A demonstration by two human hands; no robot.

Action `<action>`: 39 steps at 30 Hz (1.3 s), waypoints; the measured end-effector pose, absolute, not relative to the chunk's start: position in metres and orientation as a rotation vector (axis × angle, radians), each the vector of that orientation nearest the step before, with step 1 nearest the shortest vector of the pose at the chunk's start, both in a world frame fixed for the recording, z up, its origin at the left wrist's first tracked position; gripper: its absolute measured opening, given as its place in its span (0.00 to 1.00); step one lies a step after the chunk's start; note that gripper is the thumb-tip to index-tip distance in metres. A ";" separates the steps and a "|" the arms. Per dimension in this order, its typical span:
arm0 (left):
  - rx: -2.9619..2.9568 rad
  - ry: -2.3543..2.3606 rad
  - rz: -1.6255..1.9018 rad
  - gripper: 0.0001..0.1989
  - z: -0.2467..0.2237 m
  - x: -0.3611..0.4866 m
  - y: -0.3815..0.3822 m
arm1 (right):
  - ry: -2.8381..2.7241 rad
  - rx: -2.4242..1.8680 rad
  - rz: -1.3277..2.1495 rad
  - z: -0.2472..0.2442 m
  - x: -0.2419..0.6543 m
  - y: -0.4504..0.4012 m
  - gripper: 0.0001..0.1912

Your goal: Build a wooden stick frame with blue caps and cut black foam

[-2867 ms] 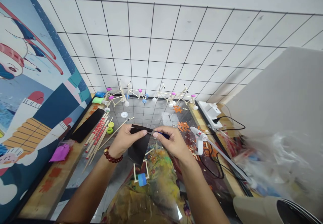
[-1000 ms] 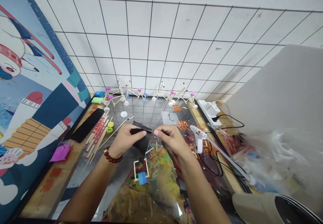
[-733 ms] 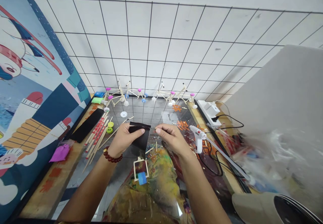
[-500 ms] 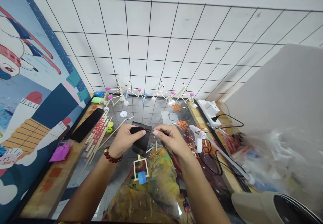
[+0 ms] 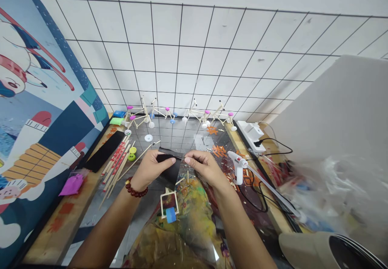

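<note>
Black sheet material (image 5: 170, 172) hangs from my left hand (image 5: 151, 168), whose thumb and fingers pinch its upper part. My right hand (image 5: 203, 164) is closed at the sheet's right end, its fingertips pinching an edge or thin piece too small to make out. Below the sheet lies a small square frame of light sticks (image 5: 163, 205) with a blue piece (image 5: 171, 215) on its lower side. Short light sticks lie near the sheet's lower right.
A white glue gun (image 5: 238, 166) with a cable lies right of my hands. Wooden sticks (image 5: 117, 162), a black strip (image 5: 104, 151) and green lids (image 5: 131, 154) are left. Stick models (image 5: 194, 113) line the back. A power strip (image 5: 251, 135) is back right.
The black sheet has tilted slightly in my hands and its lower part has shifted. Both hands stay in nearly the same place.
</note>
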State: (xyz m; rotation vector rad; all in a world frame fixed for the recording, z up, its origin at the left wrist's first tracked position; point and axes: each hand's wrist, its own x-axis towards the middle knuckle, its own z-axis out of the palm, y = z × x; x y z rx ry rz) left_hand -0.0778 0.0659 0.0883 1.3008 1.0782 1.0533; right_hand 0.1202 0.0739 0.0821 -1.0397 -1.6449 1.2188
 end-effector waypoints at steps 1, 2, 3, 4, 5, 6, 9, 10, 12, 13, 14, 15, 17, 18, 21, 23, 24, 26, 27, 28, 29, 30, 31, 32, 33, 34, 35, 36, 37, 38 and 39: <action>1.297 1.077 1.051 0.07 0.088 -0.078 0.066 | -1.646 -1.034 1.223 0.082 0.120 0.074 0.14; 1.292 1.078 1.050 0.07 0.088 -0.078 0.066 | -1.650 -1.028 1.226 0.083 0.120 0.074 0.14; 1.287 1.082 1.052 0.07 0.088 -0.078 0.066 | -1.654 -1.026 1.226 0.083 0.120 0.074 0.14; 1.279 1.086 1.056 0.07 0.088 -0.078 0.066 | -1.657 -1.024 1.224 0.083 0.120 0.074 0.13; 1.273 1.089 1.058 0.07 0.088 -0.077 0.066 | -1.658 -1.024 1.222 0.083 0.120 0.074 0.13; 1.268 1.091 1.059 0.07 0.088 -0.077 0.066 | -1.656 -1.022 1.221 0.083 0.120 0.074 0.13; 1.259 1.084 1.059 0.06 0.089 -0.077 0.066 | -1.643 -1.018 1.226 0.083 0.120 0.074 0.14; 1.261 1.079 1.057 0.06 0.090 -0.076 0.066 | -1.639 -1.019 1.227 0.083 0.120 0.074 0.14; 1.266 1.071 1.051 0.06 0.090 -0.076 0.066 | -1.636 -1.026 1.218 0.082 0.120 0.075 0.14; 1.272 1.068 1.045 0.06 0.091 -0.076 0.066 | -1.635 -1.031 1.212 0.081 0.120 0.075 0.14; 1.278 1.065 1.038 0.06 0.091 -0.076 0.066 | -1.634 -1.035 1.209 0.081 0.120 0.075 0.14; 1.282 1.062 1.030 0.06 0.091 -0.076 0.066 | -1.634 -1.038 1.207 0.080 0.120 0.075 0.15; 1.280 1.051 1.026 0.07 0.091 -0.077 0.066 | -1.637 -1.037 1.204 0.079 0.120 0.076 0.15; 1.269 1.045 1.034 0.07 0.090 -0.077 0.066 | -1.639 -1.027 1.203 0.079 0.121 0.076 0.15; 1.210 1.044 1.076 0.07 0.088 -0.077 0.067 | -1.672 -0.999 1.190 0.078 0.121 0.076 0.13; 1.187 1.045 1.091 0.07 0.086 -0.078 0.066 | -1.708 -1.004 1.162 0.078 0.121 0.075 0.12; 1.187 1.044 1.090 0.07 0.086 -0.078 0.066 | -1.723 -1.013 1.145 0.078 0.121 0.075 0.12; 1.210 1.044 1.087 0.07 0.087 -0.077 0.066 | -1.733 -1.028 1.121 0.079 0.121 0.074 0.12; 1.231 1.050 1.086 0.07 0.088 -0.077 0.066 | -1.734 -1.031 1.118 0.079 0.121 0.073 0.13; 1.256 1.057 1.086 0.07 0.090 -0.077 0.065 | -1.732 -1.034 1.121 0.079 0.121 0.073 0.13; 1.281 1.065 1.087 0.06 0.091 -0.076 0.065 | -1.730 -1.034 1.126 0.079 0.122 0.073 0.13; 1.304 1.071 1.087 0.06 0.092 -0.076 0.065 | -1.729 -1.034 1.131 0.080 0.122 0.072 0.13; 1.321 1.074 1.088 0.06 0.093 -0.076 0.065 | -1.729 -1.033 1.138 0.080 0.122 0.072 0.13; 1.332 1.076 1.088 0.06 0.094 -0.076 0.065 | -1.725 -1.033 1.145 0.080 0.122 0.072 0.14; 1.339 1.075 1.088 0.06 0.095 -0.075 0.065 | -1.721 -1.034 1.154 0.080 0.122 0.072 0.14; 1.344 1.075 1.088 0.06 0.095 -0.075 0.065 | -1.716 -1.035 1.161 0.081 0.122 0.072 0.14; 1.348 1.076 1.085 0.06 0.095 -0.075 0.065 | -1.713 -1.037 1.166 0.081 0.122 0.073 0.14; 1.353 1.081 1.078 0.06 0.094 -0.076 0.065 | -1.711 -1.039 1.168 0.081 0.121 0.073 0.14; 1.359 1.090 1.069 0.06 0.093 -0.076 0.065 | -1.708 -1.043 1.165 0.081 0.121 0.073 0.15; 1.365 1.101 1.059 0.06 0.093 -0.076 0.065 | -1.706 -1.048 1.161 0.081 0.120 0.073 0.16; 1.369 1.116 1.051 0.07 0.092 -0.076 0.065 | -1.704 -1.053 1.157 0.081 0.119 0.073 0.16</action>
